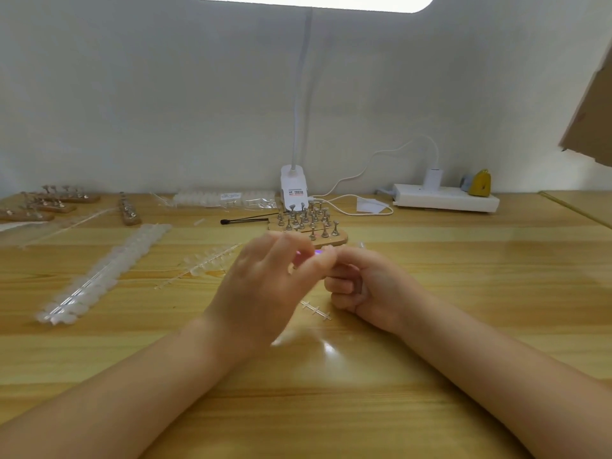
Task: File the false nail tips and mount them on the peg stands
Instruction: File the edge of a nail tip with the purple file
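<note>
Two hands meeting over the counter (430,326)
Left hand (261,286) and right hand (361,286) pinching something tiny (blurred, probably a nail tip); file lightly, steadily.

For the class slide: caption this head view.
Two hands meet over a wooden table, before peg stands.

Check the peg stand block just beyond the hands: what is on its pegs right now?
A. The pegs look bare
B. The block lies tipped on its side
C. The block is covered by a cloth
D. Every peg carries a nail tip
A: the metal pegs on the peg stand block stand upright with bare tops, no nail tips showing on them.
</note>
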Available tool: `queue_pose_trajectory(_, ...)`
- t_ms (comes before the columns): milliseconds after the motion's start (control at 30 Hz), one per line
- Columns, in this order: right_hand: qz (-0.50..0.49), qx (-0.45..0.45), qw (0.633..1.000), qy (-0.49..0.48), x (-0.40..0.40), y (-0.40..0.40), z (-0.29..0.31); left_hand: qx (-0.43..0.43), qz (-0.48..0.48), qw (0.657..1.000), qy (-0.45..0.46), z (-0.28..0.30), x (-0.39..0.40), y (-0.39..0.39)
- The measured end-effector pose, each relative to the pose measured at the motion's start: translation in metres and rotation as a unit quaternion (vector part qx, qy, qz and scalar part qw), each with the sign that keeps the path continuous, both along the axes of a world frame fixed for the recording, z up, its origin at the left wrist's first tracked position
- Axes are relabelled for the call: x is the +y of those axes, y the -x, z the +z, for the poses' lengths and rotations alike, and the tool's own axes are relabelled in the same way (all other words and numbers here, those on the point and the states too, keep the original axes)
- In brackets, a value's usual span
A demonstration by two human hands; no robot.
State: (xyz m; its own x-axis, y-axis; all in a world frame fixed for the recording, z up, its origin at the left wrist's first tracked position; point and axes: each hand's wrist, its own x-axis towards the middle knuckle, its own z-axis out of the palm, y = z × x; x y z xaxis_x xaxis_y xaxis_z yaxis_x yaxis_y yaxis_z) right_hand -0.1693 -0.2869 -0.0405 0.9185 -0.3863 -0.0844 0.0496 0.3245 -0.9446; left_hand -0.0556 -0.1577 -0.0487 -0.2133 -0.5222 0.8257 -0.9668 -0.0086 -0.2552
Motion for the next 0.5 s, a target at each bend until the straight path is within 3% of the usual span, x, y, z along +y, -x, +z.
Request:
queue_pose_trajectory(100,-0.016,0.002,0.999,-0.035,-0.002,-0.002,-0.002,0.014,0.006,1.000,0.017,0.002,0.001,-0.006)
queue_pose_trajectory(267,0.049,-0.002,0.998,0.042,-0.001,-0.001,-0.002,-0.015,-0.043,0.999,0.004,-0.004,-0.002,0.005)
queue_pose_trajectory(400,0.036,0.007,0.999,0.003,-0.003,0.000,-0.001,-0.001,-0.009,1.000,0.003,0.000,0.002,-0.009)
queue_pose_trajectory(500,0.040,0.007,0.999,0.019,-0.002,0.000,-0.002,-0.007,-0.042,0.999,0.021,-0.001,-0.001,-0.003)
